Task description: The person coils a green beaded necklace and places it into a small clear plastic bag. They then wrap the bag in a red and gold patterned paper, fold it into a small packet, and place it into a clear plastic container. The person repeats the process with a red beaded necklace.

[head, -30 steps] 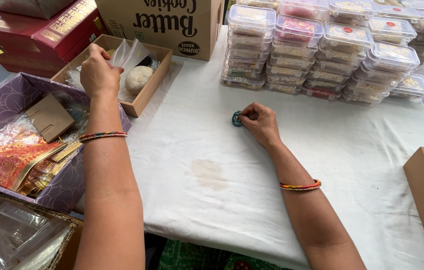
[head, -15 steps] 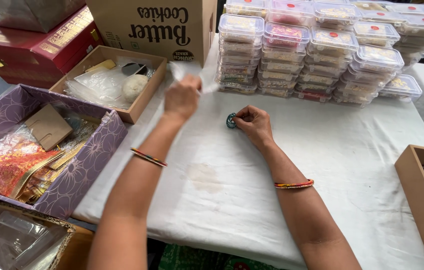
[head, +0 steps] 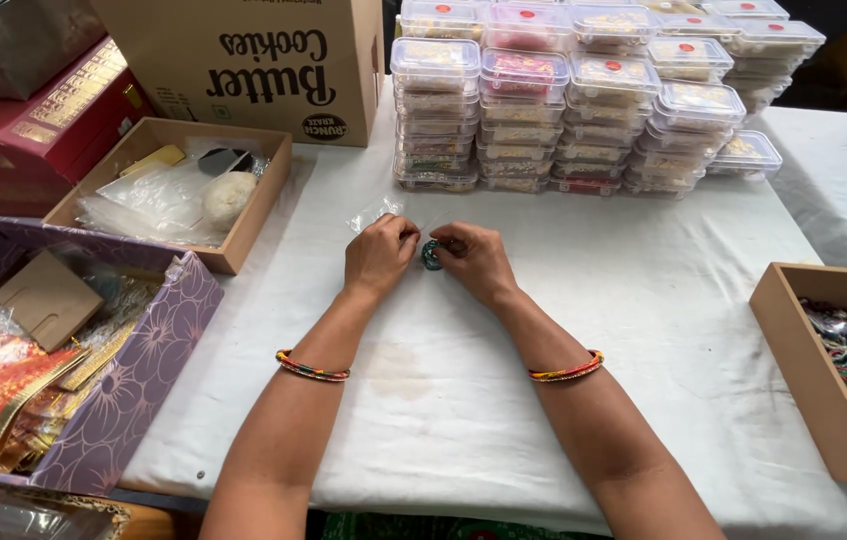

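Hands meet in the middle of the white worktop (head: pixel 644 330), left hand (head: pixel 380 255) pinching a clear little bag (head: pixel 376 212) and right hand (head: pixel 474 260) closed on green bangles (head: pixel 431 254), close together for packing.

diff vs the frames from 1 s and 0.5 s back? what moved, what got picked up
The left hand left the open cardboard box with a small clear plastic bag and came across to the middle of the white cloth, meeting the right hand. The right hand stayed put, still on the small green ornament. Stacked clear containers and purple box are unchanged.
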